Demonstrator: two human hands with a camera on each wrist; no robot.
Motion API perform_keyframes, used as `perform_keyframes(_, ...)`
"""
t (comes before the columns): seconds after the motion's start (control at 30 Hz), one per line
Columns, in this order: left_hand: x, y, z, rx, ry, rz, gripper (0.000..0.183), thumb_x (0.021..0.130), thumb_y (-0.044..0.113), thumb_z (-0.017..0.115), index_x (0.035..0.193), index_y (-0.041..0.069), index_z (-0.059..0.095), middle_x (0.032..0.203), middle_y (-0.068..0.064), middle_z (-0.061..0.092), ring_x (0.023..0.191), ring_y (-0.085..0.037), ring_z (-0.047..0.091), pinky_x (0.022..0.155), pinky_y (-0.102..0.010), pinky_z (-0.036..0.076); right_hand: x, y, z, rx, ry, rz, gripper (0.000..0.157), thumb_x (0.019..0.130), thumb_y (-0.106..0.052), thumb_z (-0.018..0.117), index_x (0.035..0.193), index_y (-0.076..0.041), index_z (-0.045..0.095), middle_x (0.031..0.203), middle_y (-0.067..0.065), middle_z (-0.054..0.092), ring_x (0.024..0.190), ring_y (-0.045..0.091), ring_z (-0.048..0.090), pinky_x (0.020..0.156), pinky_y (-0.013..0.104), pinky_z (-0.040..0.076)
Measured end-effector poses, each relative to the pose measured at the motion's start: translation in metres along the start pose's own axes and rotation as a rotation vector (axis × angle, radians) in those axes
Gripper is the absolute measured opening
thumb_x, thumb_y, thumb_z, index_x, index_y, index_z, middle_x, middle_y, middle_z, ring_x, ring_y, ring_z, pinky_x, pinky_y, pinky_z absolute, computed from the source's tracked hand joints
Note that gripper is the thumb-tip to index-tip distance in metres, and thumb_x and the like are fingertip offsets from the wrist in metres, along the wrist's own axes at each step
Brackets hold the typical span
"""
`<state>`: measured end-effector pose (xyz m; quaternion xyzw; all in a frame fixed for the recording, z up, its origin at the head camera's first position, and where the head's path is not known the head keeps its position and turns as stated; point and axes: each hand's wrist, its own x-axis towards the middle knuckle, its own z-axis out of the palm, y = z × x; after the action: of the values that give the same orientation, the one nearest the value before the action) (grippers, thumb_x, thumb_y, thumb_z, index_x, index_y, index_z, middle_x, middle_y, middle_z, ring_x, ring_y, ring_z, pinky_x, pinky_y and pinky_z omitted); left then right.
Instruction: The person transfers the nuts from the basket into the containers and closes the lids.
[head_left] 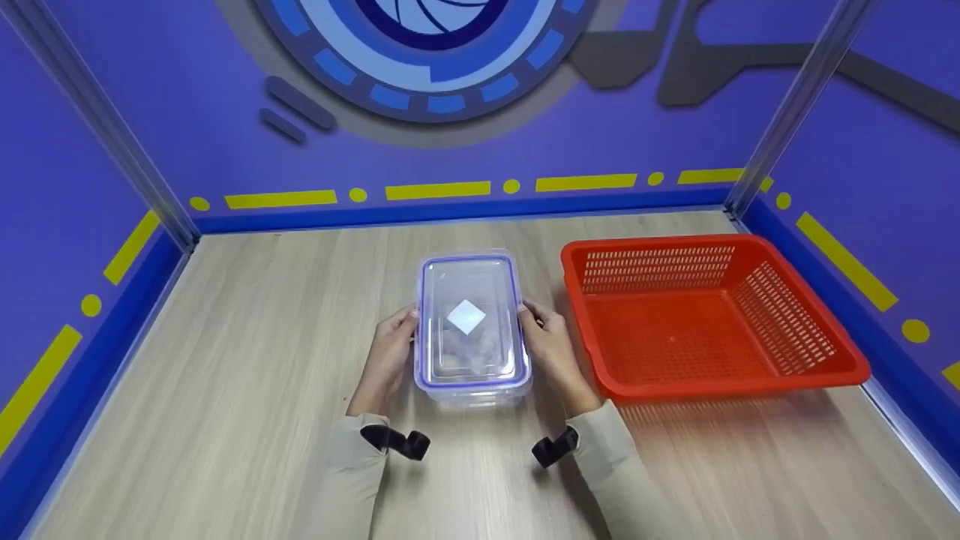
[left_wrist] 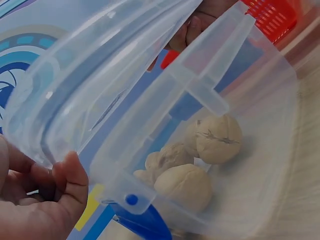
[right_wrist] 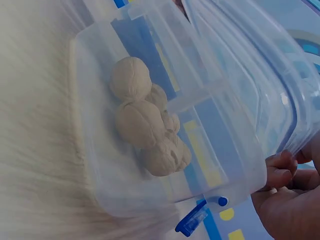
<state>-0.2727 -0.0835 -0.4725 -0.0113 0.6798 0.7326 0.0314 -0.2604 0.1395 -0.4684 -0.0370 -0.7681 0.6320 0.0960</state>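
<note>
A clear plastic lid (head_left: pixel 480 281) with a purple-blue seal and a white diamond label is held by both hands over a clear plastic box (left_wrist: pixel 272 95). My left hand (head_left: pixel 392 345) pinches the lid's left edge between thumb and fingers. On the opposite edge my right hand (head_left: pixel 553 346) pinches it too. In the wrist views the lid tilts, with a gap between it and the box rim. Inside the box lie several rounded beige clay-like lumps (right_wrist: pixel 140 122), pressed against one another. A blue latch (left_wrist: pixel 145 220) hangs from the box's side.
To the right stands a red perforated plastic basket (head_left: pixel 675 315), close to my right forearm. A wood-grain table (head_left: pixel 247 360) lies under everything. Purple-blue panels (head_left: pixel 450 161) with yellow dashes enclose the back and sides. Each wrist wears a black camera band (head_left: pixel 397 441).
</note>
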Motion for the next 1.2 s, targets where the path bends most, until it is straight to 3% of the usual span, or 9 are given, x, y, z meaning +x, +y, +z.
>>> perform_keyframes(0.33, 0.004, 0.007, 0.008, -0.009, 0.049, 0.015, 0.04, 0.103, 0.014, 0.039, 0.14, -0.001, 0.045, 0.142, -0.02, 0.049, 0.133, -0.031, 0.047, 0.111, -0.039, 0.041, 0.001, 0.0, -0.004, 0.116, -0.014, -0.07, 0.039, 0.098, -0.016, 0.053, 0.131, 0.005, 0.055, 0.127, 0.023, 0.062, 0.11, 0.029, 0.062, 0.1, 0.042, 0.051)
perform_keyframes(0.47, 0.003, 0.009, 0.01, 0.044, 0.112, 0.011, 0.036, 0.103, 0.017, 0.041, 0.13, -0.002, 0.056, 0.122, -0.018, 0.064, 0.107, -0.021, 0.062, 0.092, -0.029, 0.053, 0.001, -0.002, -0.006, 0.145, -0.025, -0.071, 0.041, 0.098, -0.018, 0.053, 0.134, 0.001, 0.053, 0.129, 0.021, 0.061, 0.111, 0.029, 0.063, 0.096, 0.04, 0.053)
perform_keyframes(0.6, 0.002, 0.013, 0.01, 0.069, 0.153, 0.053, 0.033, 0.101, 0.016, 0.045, 0.123, -0.002, 0.062, 0.102, -0.014, 0.067, 0.081, -0.011, 0.057, 0.07, -0.019, 0.051, 0.001, -0.004, -0.007, 0.168, -0.018, -0.077, 0.042, 0.097, -0.02, 0.056, 0.136, -0.004, 0.053, 0.132, 0.017, 0.06, 0.112, 0.029, 0.063, 0.094, 0.039, 0.054)
perform_keyframes(0.73, 0.001, 0.019, 0.012, 0.058, 0.164, 0.114, 0.033, 0.1, 0.014, 0.049, 0.126, -0.002, 0.061, 0.106, -0.014, 0.068, 0.082, -0.007, 0.057, 0.069, -0.016, 0.05, 0.002, -0.007, -0.009, 0.223, 0.004, -0.106, 0.043, 0.096, -0.018, 0.058, 0.137, -0.006, 0.052, 0.135, 0.015, 0.058, 0.117, 0.03, 0.061, 0.095, 0.038, 0.053)
perform_keyframes(0.83, 0.001, 0.023, 0.013, 0.045, 0.189, 0.148, 0.031, 0.098, 0.014, 0.053, 0.123, -0.002, 0.063, 0.095, -0.008, 0.067, 0.079, -0.007, 0.055, 0.067, -0.016, 0.049, 0.001, -0.015, -0.01, 0.24, 0.028, -0.126, 0.043, 0.095, -0.016, 0.058, 0.136, -0.005, 0.052, 0.134, 0.016, 0.058, 0.115, 0.027, 0.063, 0.093, 0.033, 0.054)
perform_keyframes(0.93, 0.001, 0.026, 0.014, 0.01, 0.219, 0.18, 0.028, 0.096, 0.014, 0.057, 0.114, -0.005, 0.067, 0.08, 0.0, 0.063, 0.072, -0.007, 0.054, 0.064, -0.016, 0.049, -0.005, -0.03, -0.011, 0.231, 0.061, -0.136, 0.041, 0.095, -0.011, 0.058, 0.134, -0.001, 0.053, 0.108, 0.013, 0.07, 0.087, 0.014, 0.067, 0.075, 0.017, 0.056)
perform_keyframes(1.03, 0.001, 0.026, 0.014, -0.025, 0.241, 0.209, 0.027, 0.095, 0.014, 0.06, 0.105, -0.009, 0.068, 0.072, 0.002, 0.059, 0.069, -0.006, 0.055, 0.065, -0.016, 0.052, -0.005, -0.032, -0.011, 0.222, 0.101, -0.145, 0.039, 0.094, -0.005, 0.058, 0.132, 0.002, 0.054, 0.072, 0.003, 0.058, 0.06, 0.006, 0.046, 0.052, 0.013, 0.041)
perform_keyframes(1.13, 0.0, 0.027, 0.014, -0.003, 0.261, 0.249, 0.026, 0.094, 0.012, 0.061, 0.105, -0.009, 0.069, 0.079, -0.002, 0.067, 0.072, -0.005, 0.061, 0.073, -0.019, 0.057, 0.001, -0.02, -0.009, 0.268, 0.127, -0.156, 0.037, 0.093, -0.004, 0.059, 0.129, 0.002, 0.057, 0.064, -0.003, 0.048, 0.055, 0.006, 0.042, 0.048, 0.014, 0.036)
perform_keyframes(1.2, -0.001, 0.028, 0.013, 0.043, 0.277, 0.286, 0.025, 0.093, 0.011, 0.061, 0.108, -0.008, 0.069, 0.087, -0.01, 0.071, 0.078, -0.007, 0.064, 0.084, -0.025, 0.056, 0.005, -0.015, -0.009, 0.311, 0.143, -0.171, 0.035, 0.091, -0.002, 0.06, 0.126, 0.005, 0.059, 0.065, -0.005, 0.054, 0.055, 0.005, 0.044, 0.047, 0.014, 0.037)
